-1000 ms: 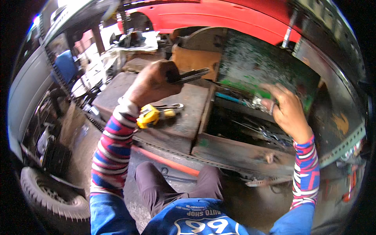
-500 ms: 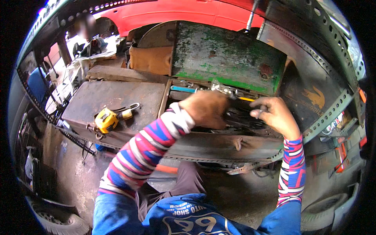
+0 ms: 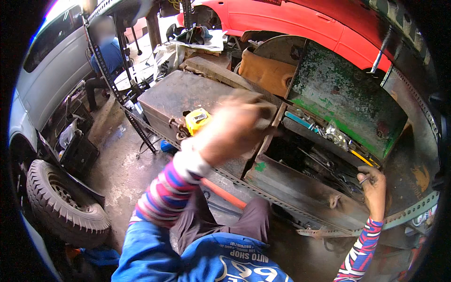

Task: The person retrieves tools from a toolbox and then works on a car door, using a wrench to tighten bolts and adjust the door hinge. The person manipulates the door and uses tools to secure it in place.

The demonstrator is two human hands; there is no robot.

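My left hand [image 3: 235,124] is smeared by motion above the closed dark metal lid [image 3: 164,96], beside the yellow tape measure [image 3: 196,121]. Its fingers do not show clearly, so whether it holds anything cannot be told. At the right end of an open metal toolbox [image 3: 300,181], my right hand [image 3: 375,188] has loosely bent fingers with nothing visible in them. Dark hand tools [image 3: 324,162] lie in the box. A blue-handled tool [image 3: 300,121], a clear plastic bag [image 3: 334,134] and a thin yellow stick-like item [image 3: 362,157] lie along its back compartment.
The toolbox's worn green lid [image 3: 347,89] stands raised. Behind are a brown leather-like piece [image 3: 265,73] and a red car [image 3: 291,21]. A perforated metal rail [image 3: 277,204] runs along the front. At left are a tire [image 3: 66,202], a van [image 3: 56,61] and a seated person [image 3: 109,56].
My view has turned left, shifting the bench rightward in the picture. My left hand has moved from over the open toolbox to the closed lid at its left. My right hand stays by the toolbox.
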